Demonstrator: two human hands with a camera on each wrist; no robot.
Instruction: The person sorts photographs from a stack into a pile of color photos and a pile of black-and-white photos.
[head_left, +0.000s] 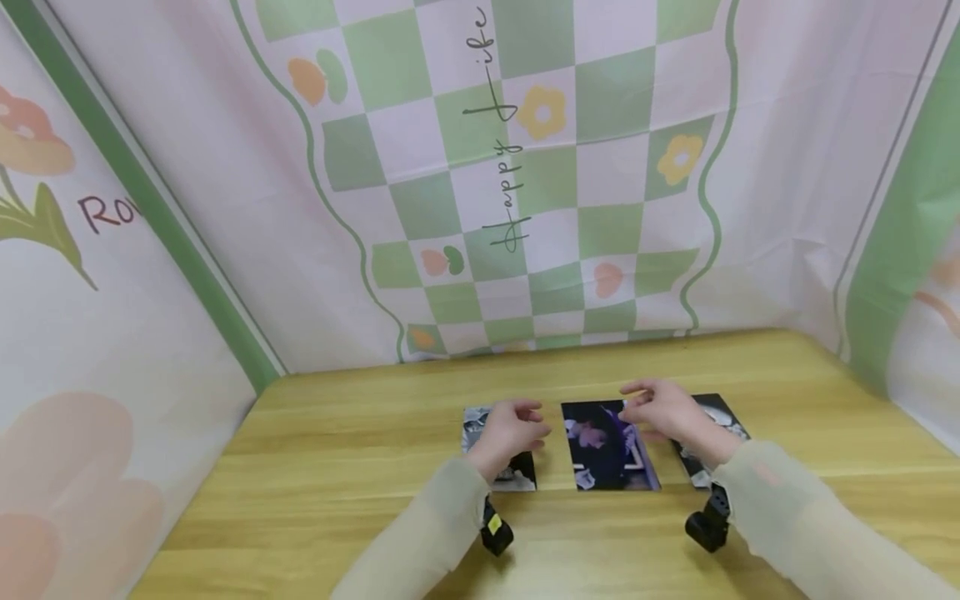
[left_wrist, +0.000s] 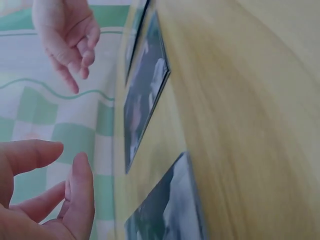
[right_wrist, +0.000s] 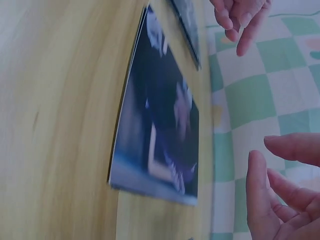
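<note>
Three dark printed photo cards lie in a row on the wooden table. My left hand (head_left: 513, 433) hovers over the left card (head_left: 522, 477) and hides part of it; its fingers are loosely bent and hold nothing. The middle card (head_left: 600, 446) shows purple and pink shapes on black. Above the gap between the middle card and the right card (head_left: 718, 408), my right hand (head_left: 663, 410) hangs with thumb and fingers apart, also without anything in it. In the right wrist view, the middle card (right_wrist: 165, 115) has a visible edge thickness, perhaps several sheets.
The wooden table (head_left: 337, 467) has a rounded far corner at the right. Behind it hangs a green-and-white checked cloth (head_left: 536, 208) with lettering, and another printed cloth (head_left: 112, 333) hangs at the left. A small black camera sits at each wrist.
</note>
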